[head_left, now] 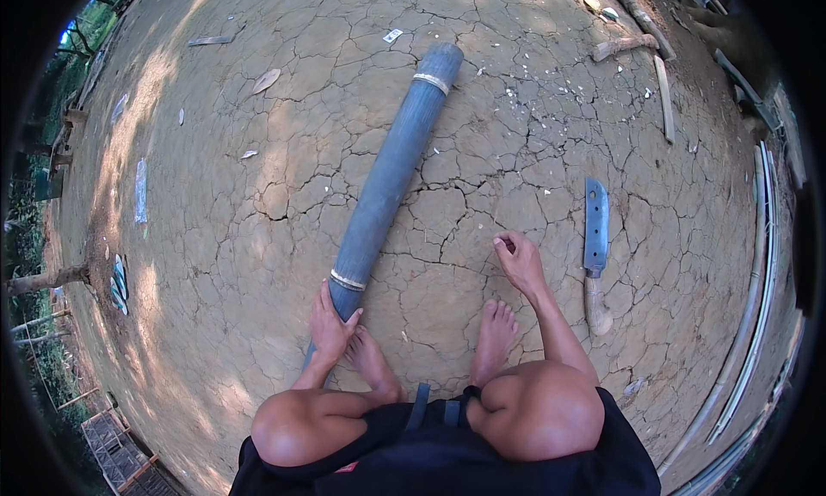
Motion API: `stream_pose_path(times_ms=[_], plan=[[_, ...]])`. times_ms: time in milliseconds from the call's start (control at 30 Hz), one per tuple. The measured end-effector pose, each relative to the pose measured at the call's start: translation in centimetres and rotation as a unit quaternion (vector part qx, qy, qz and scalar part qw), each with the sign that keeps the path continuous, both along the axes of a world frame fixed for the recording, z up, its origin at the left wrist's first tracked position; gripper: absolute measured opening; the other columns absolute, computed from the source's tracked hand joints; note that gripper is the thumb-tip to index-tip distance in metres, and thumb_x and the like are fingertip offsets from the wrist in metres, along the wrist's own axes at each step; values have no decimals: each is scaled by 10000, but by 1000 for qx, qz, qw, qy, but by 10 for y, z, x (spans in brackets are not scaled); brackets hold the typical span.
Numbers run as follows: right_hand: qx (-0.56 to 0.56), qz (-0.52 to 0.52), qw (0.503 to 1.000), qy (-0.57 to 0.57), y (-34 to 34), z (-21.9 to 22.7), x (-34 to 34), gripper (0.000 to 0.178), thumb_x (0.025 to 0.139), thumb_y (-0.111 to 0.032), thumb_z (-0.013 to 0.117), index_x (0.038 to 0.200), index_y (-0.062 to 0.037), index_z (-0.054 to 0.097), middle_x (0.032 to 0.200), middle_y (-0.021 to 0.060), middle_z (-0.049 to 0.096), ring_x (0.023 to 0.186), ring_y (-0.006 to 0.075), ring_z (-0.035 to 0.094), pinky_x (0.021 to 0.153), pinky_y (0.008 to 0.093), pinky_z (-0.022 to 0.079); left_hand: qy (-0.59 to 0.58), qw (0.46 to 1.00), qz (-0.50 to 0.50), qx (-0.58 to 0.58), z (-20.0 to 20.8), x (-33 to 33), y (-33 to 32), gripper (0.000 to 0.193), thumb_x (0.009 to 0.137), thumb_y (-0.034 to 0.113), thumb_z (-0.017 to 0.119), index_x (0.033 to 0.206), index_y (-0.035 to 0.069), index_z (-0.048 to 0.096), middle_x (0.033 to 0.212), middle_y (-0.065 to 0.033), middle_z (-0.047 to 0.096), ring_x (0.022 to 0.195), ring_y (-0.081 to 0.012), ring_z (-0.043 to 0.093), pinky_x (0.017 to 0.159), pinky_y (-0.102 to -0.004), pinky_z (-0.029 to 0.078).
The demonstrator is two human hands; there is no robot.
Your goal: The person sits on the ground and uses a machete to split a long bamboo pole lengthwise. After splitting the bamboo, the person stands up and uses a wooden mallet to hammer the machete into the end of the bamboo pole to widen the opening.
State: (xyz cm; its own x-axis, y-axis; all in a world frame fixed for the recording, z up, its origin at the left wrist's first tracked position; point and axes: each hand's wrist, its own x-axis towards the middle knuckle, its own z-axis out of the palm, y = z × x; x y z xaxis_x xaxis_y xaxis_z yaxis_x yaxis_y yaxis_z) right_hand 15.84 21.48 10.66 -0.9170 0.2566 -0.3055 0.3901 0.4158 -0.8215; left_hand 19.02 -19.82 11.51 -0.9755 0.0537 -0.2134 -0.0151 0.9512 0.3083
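A thick grey-green bamboo pole (pixel 385 182) lies slanted on the ground, its cut far end up and to the right, with pale rings at its nodes. My left hand (pixel 329 327) grips the pole below the nearer ring, fingers along one side and thumb across the other. The pole's near part is partly hidden by my hand and leg. My right hand (pixel 520 261) is held over the bare soil with its fingers curled in, and I see nothing in it. To its right lies a large cleaver-like knife (pixel 595 225), its holed blade pointing away and its wooden handle nearer me.
My bare feet rest on cracked dry soil (pixel 439 229) between the pole and the knife. Wood pieces (pixel 624 47) and a thin stick (pixel 664 100) lie at the far right. Long poles (pixel 757 324) line the right edge. A sandal (pixel 119 285) lies at left.
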Motion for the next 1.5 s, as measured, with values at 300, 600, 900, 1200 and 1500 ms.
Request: stream_pose_path(times_ms=[300, 600, 900, 1200, 1500], plan=[[400, -245, 883, 2, 130, -40, 129, 485, 935, -297, 668, 1310, -17, 541, 1244, 202, 536, 1197, 382, 470, 1031, 484, 372, -64, 994, 47, 76, 1, -28, 2, 993, 720, 458, 857, 1469, 9, 384, 1339, -253, 553, 1200, -403, 574, 994, -472, 467], [421, -209, 877, -101, 123, -40, 154, 623, 920, -461, 668, 1298, 13, 526, 1174, 204, 561, 1134, 393, 525, 990, 496, 388, -74, 994, -3, 84, -4, -99, 17, 1055, 685, 488, 863, 1490, 14, 372, 1328, -273, 576, 1224, -408, 577, 1039, -461, 454], [490, -168, 847, -122, 129, -51, 137, 589, 912, -459, 674, 1242, 16, 561, 1123, 196, 592, 1054, 371, 569, 914, 479, 437, -160, 972, 87, 146, 3, -134, 13, 970, 676, 491, 852, 1422, 12, 459, 1267, -253, 616, 1176, -392, 608, 1008, -455, 471], [504, 43, 859, 78, 95, -67, 13, 549, 931, -471, 643, 1157, 22, 561, 1015, 185, 601, 959, 346, 599, 834, 472, 470, -31, 990, 77, 115, -13, -108, 28, 853, 647, 431, 861, 1308, 33, 497, 1226, -195, 560, 1208, -396, 521, 1043, -501, 412], [450, 163, 877, 38, 80, -60, -31, 545, 942, -497, 615, 1064, 31, 558, 891, 178, 595, 861, 346, 616, 781, 489, 481, -53, 983, 92, 151, -19, -109, 32, 875, 591, 400, 897, 1266, -3, 513, 1210, -212, 577, 1166, -389, 566, 1017, -509, 437]])
